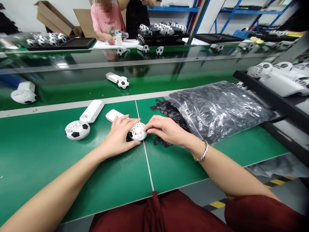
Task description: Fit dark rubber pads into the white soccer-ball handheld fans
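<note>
My left hand (120,133) cups a white lattice ball (138,131), a soccer-ball-patterned shell with open hexagonal cells, from the left. The fingertips of my right hand (166,127) press on the ball's right side; whether they pinch a small piece is hidden. A white handle (113,115) lies just behind my left hand, partly covered by it. Black hexagonal patches (167,111) are heaped under my right hand, spilling from a clear plastic bag (217,111). To the left lies a white soccer-ball-shaped handheld fan (82,122) with black patches.
The green workbench (48,161) runs under my arms. Beyond its far edge, a glossy green conveyor (72,71) carries more white ball units. A person in a pink top (106,19) works across it. A black rack (265,80) of units stands at the right.
</note>
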A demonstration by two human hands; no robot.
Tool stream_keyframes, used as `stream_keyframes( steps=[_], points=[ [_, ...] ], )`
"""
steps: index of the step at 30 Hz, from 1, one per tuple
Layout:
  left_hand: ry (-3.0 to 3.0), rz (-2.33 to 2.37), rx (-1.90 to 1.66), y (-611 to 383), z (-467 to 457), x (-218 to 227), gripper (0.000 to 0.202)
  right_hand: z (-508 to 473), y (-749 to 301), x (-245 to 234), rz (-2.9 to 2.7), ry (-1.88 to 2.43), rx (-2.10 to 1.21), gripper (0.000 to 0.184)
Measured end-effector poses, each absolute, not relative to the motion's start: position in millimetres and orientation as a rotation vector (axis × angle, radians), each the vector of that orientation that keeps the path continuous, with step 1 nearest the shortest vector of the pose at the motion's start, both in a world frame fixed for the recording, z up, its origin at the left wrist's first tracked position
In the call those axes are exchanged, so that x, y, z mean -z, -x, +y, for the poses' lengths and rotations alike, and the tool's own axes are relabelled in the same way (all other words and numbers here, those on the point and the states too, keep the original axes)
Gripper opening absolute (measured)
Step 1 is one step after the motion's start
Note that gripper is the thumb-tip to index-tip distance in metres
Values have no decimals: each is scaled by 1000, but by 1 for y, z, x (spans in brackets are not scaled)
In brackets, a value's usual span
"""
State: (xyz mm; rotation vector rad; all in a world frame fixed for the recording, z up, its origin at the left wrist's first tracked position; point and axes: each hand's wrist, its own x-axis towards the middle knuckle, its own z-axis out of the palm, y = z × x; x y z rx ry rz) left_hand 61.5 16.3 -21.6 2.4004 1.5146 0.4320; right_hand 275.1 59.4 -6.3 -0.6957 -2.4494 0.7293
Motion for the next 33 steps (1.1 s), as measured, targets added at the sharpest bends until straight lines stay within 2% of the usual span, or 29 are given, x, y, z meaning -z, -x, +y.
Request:
stream_keyframes(
  steps=[7,11,18,24,28,33],
  points=[
    [-2390,1508,-461,-62,15,21,65,45,-270,3,-2546,689,-740,9],
    [-2390,1507,-465,-62,15,22,65,45,-271,2,-2537,611,-723,17],
    [-2383,1512,-472,-62,15,21,66,43,-269,5,-2413,623,-754,7],
    [-2325,1524,-479,-65,14,18,76,38,-262,11,-2339,740,-813,6],
    [-2294,1535,-501,-65,14,18,71,39,-260,13,-2358,765,-761,8],
    [-2238,1558,-591,-67,15,18,63,39,-257,18,-2259,807,-847,8]
  ],
)
